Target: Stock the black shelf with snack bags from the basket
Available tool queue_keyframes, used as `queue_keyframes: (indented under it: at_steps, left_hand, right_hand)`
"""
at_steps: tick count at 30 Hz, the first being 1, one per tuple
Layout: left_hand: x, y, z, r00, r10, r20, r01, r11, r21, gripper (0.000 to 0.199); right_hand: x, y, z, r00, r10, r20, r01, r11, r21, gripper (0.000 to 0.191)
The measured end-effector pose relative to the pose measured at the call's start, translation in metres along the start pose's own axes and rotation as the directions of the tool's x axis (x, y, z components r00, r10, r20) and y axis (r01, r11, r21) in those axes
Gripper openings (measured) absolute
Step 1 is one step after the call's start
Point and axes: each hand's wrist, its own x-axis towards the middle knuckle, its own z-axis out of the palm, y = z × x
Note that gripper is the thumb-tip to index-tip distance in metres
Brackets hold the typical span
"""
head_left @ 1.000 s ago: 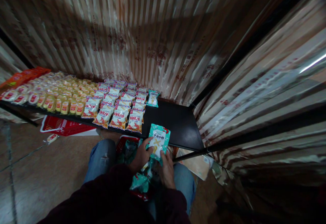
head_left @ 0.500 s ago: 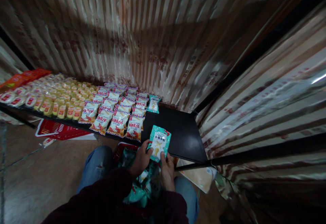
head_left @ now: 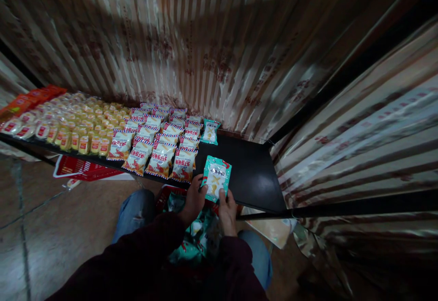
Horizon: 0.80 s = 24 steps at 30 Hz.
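A teal snack bag [head_left: 216, 179] with a white front panel is held upright over the near edge of the black shelf [head_left: 253, 173]. My left hand [head_left: 195, 198] grips its lower left side, and my right hand [head_left: 227, 210] pinches its lower right corner. Farther back on the shelf stands another teal bag [head_left: 210, 131], beside several rows of white snack bags with striped tops [head_left: 159, 159]. Below my hands, between my knees, a red basket [head_left: 163, 196] contains several more teal bags [head_left: 191, 241].
Small yellow wrapped snacks [head_left: 85, 143] and orange packets [head_left: 29, 102] fill the shelf's left part. Another red basket [head_left: 82, 168] sits on the floor beneath it. A striped curtain [head_left: 191, 41] hangs behind, and a black frame bar [head_left: 359, 205] runs along the right.
Both hands have moved slightly up and forward with the teal bag, bringing it farther over the shelf. The view has shifted a little. The bags on the shelf look unchanged.
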Motion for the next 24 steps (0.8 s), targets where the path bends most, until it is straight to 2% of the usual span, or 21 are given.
queue_keyframes:
  at_steps: [4, 10, 18, 24]
  left_hand:
    - [0.002, 0.003, 0.001, 0.999, 0.046, -0.023, -0.046, 0.999, 0.014, 0.035]
    - [0.002, 0.010, 0.004, 0.996, 0.064, -0.056, -0.063, 0.998, 0.018, 0.039]
    - [0.006, 0.015, 0.009, 0.995, 0.092, -0.035, -0.087, 0.990, 0.112, 0.032]
    - [0.015, 0.021, 0.014, 0.989, 0.126, -0.079, -0.104, 0.966, 0.238, 0.045]
  right_hand:
    - [-0.001, -0.010, 0.005, 0.998, 0.064, -0.016, -0.064, 0.998, 0.012, 0.057]
    - [0.006, -0.012, 0.006, 0.998, 0.055, 0.014, -0.056, 0.998, 0.035, 0.054]
    - [0.017, -0.006, 0.006, 0.999, 0.037, -0.001, -0.037, 0.997, 0.065, 0.057]
    - [0.031, -0.010, 0.006, 0.999, 0.012, 0.040, -0.016, 0.996, 0.087, 0.052]
